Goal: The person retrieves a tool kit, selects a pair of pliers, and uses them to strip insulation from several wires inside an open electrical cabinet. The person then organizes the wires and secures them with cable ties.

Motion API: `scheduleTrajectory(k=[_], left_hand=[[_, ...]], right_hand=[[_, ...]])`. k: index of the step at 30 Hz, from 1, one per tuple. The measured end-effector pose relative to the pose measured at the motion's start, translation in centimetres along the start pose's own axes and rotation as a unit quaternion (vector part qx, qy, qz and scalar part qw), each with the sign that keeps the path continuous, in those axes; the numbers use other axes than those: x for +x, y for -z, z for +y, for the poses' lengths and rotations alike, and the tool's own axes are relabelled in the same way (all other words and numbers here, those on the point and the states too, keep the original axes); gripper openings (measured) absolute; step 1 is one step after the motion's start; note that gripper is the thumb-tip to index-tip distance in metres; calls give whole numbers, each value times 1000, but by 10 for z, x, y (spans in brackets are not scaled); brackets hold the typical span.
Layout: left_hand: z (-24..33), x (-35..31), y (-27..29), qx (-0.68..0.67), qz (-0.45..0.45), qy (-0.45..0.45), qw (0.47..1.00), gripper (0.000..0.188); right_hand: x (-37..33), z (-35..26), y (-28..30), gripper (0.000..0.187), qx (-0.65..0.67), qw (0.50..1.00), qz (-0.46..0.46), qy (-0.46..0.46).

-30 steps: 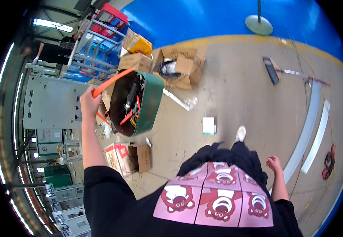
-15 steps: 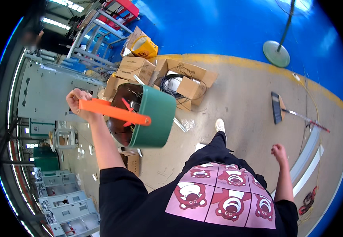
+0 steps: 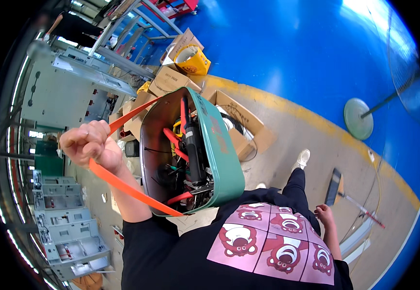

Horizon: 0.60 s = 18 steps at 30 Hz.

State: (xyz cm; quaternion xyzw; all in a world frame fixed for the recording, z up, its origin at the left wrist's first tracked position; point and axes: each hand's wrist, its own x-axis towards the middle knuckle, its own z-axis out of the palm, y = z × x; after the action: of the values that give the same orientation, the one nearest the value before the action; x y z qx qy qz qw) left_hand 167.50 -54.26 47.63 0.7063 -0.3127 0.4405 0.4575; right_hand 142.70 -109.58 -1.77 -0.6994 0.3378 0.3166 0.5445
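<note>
My left hand (image 3: 94, 147) is closed round the orange handle (image 3: 127, 186) of a green tool bucket (image 3: 222, 150), held up at my left side. The bucket is tilted, so its dark inside faces my hand. Inside lie a black cylindrical tool (image 3: 194, 152), several red-handled tools (image 3: 173, 138) and small metal pieces at the bottom, too jumbled to name. My right hand (image 3: 325, 216) hangs low at my right side, its fingers loosely curled and slightly apart, with nothing seen in it.
Opened cardboard boxes (image 3: 256, 128) and a yellow bucket (image 3: 194, 60) stand ahead. A broom (image 3: 334, 186) lies at the right, near a pedestal fan's round base (image 3: 358, 119). Grey metal cabinets (image 3: 69, 212) line the left. Another person (image 3: 77, 29) stands at the far left.
The bucket has come nearer and turned, so its tools show more. My left hand has moved left and lower. My right hand has swung back, and the surroundings have shifted as I walk.
</note>
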Motion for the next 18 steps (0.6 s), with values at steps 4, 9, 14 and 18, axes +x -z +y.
scheduleTrajectory(k=[4, 9, 14, 18], left_hand=[[-52, 28, -51, 9, 5, -3, 1000, 44], [-105, 54, -105, 35, 104, 17, 994, 42], [-161, 82, -152, 61, 166, 26, 984, 41], [-212, 105, -189, 91, 177, 5, 980, 41]], right_hand=[[95, -85, 64, 19, -61, 996, -9, 70], [182, -229, 152, 17, -91, 984, 44, 145], [260, -364, 180, 18, -150, 971, 33, 186], [318, -461, 168, 17, -170, 961, -6, 219]])
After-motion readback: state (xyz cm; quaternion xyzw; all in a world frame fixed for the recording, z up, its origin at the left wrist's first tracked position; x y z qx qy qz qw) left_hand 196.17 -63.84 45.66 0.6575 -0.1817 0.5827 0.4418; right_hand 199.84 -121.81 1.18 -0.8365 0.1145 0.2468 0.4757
